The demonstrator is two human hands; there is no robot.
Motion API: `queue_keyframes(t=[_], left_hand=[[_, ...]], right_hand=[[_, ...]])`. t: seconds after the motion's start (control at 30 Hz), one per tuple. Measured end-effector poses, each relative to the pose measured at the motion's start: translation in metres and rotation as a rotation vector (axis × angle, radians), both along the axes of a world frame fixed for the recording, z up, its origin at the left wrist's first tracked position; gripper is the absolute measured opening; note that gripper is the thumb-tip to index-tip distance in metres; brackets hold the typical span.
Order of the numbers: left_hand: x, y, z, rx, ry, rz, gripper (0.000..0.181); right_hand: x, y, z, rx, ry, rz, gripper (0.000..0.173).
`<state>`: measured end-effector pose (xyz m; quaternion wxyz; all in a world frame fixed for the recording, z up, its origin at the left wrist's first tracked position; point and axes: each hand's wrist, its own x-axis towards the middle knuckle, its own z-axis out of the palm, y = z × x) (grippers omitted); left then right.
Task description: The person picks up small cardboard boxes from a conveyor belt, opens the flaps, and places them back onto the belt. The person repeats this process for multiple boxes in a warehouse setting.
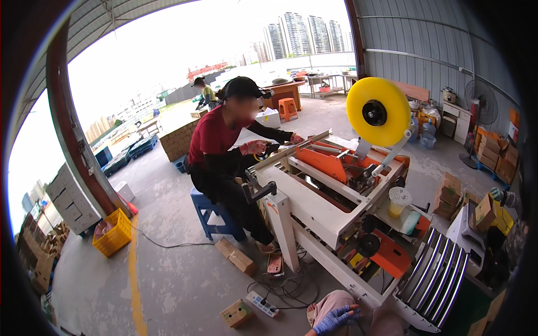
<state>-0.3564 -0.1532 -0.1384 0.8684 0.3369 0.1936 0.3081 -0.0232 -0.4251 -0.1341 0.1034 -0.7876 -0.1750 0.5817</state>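
My left hand (336, 321), in a blue fingerless glove, rests palm partly up over my pink-trousered knee (334, 299). It holds nothing, and its fingers are a little apart. My right hand is out of view. Before me stands a white and orange carton-sealing machine (302, 199) with a big yellow roll of tape (357, 119) on top. Its curved outfeed of metal rollers (435, 279) is at my right. A lidded plastic cup (397, 206) with a yellow drink sits on the machine's side shelf.
A co-worker (210, 138) in patterned gloves sits on a blue stool (204, 212) at the machine's far end. A power strip (262, 303), cables and a small carton (236, 313) lie on the floor. At right, another person's gloved hand (498, 194) is near a carton (484, 212).
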Motion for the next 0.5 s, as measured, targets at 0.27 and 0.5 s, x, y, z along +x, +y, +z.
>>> queue_keyframes(t=[0.27, 0.5], left_hand=[[-0.0012, 0.0001, -0.0032, -0.006, -0.009, -0.003, 0.045], [0.0, 0.0003, 0.0011, 0.031, -0.009, -0.033, 0.046]], right_hand=[[-0.0004, 0.0029, 0.0005, 0.006, -0.006, 0.008, 0.037], [-0.0004, 0.0025, 0.0031, 0.007, -0.014, 0.0, 0.037]])
